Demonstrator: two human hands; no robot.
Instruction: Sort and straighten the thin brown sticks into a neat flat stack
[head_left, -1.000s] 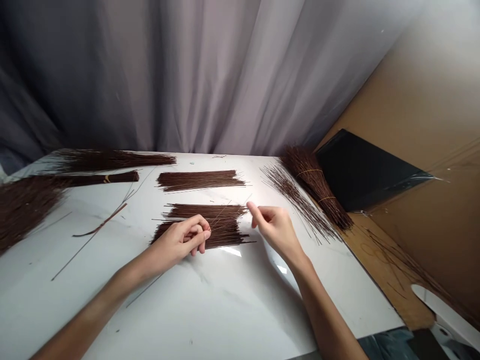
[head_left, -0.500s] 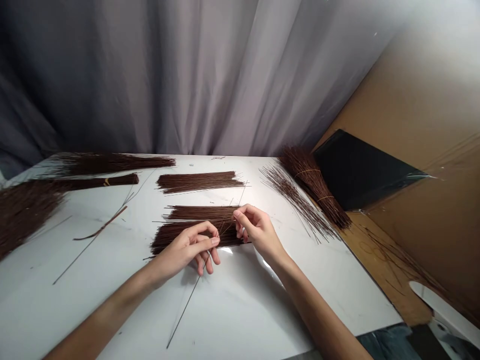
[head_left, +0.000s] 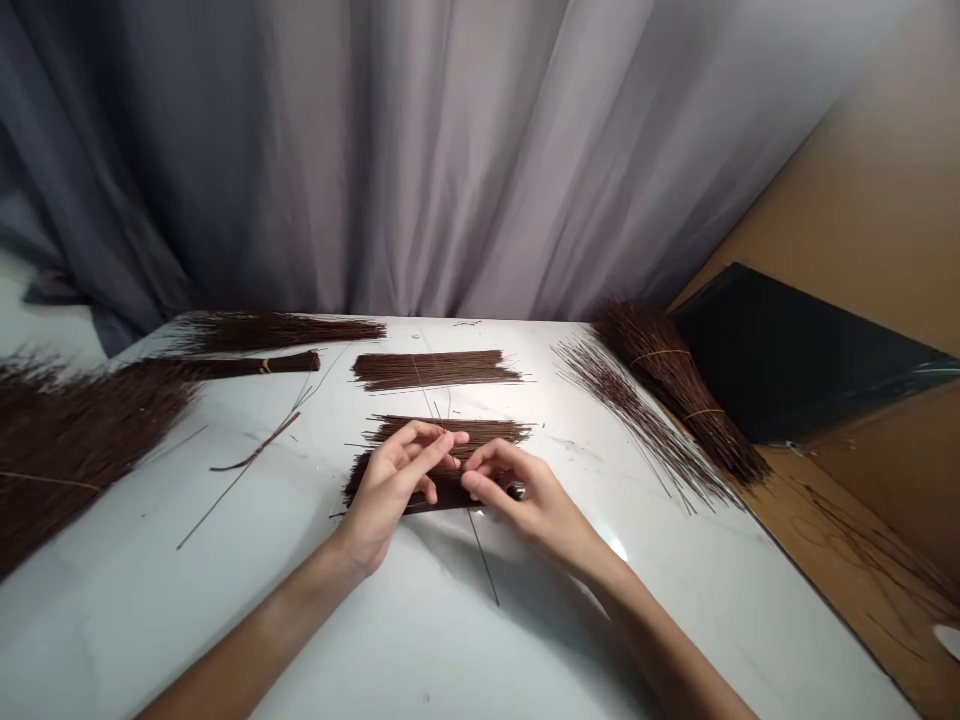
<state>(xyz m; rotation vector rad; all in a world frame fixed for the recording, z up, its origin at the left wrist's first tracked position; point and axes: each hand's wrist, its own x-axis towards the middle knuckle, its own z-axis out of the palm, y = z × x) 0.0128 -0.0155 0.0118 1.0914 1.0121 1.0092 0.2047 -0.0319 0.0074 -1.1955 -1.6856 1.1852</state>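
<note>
Above the near pile of thin brown twigs [head_left: 442, 495], both my hands are close together. My left hand [head_left: 394, 490] is closed, thumb and fingertips pinching a thin twig. My right hand [head_left: 521, 490] is closed as well, thumb and forefinger at the same twig [head_left: 484, 555], just below the left fingertips. Its lower end slants down over the white table toward me, and thin ends stick up behind the left fingers. Fingers hide the middle of it. A second neat twig pile [head_left: 435, 370] lies farther back.
Loose twigs [head_left: 637, 420] and a tied twig bundle [head_left: 675, 390] lie at right. At left are a large bundle [head_left: 67, 430], a banded bundle [head_left: 292, 363], another bundle [head_left: 285, 328] and crossed strands [head_left: 259, 445] on the white table [head_left: 300, 620]. A grey curtain [head_left: 420, 150] hangs behind.
The twig's lower end has swung from pointing down-left to down-right. My left hand has turned upward and the two hands have come closer together. The view has shifted slightly left.
</note>
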